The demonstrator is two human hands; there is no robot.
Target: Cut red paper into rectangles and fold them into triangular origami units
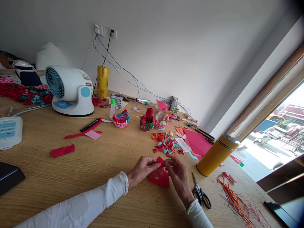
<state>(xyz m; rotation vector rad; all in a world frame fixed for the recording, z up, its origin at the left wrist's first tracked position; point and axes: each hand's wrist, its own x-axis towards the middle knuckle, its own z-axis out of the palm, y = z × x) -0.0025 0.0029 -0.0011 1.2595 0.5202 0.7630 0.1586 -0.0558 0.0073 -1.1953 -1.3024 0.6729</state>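
Between both hands is a small folded piece of red paper (160,161), held just above the table. My left hand (144,169) pinches its left side with thumb and fingers. My right hand (177,172) grips its right side, with the fingertips bent around the edge. Below the hands a larger sheet of red paper (160,181) lies on the wood, partly covered by my fingers. Just beyond is a pile of small folded paper triangles (166,144) in red, orange and light blue. Black-handled scissors (200,193) rest to the right of my right hand.
A yellow bottle (217,155) stands right of the pile, near pink paper sheets (196,141). Several folded-paper baskets (121,119) stand farther back. A white fan (71,90) is at the back left. Thin paper strips (237,199) lie at the right edge.
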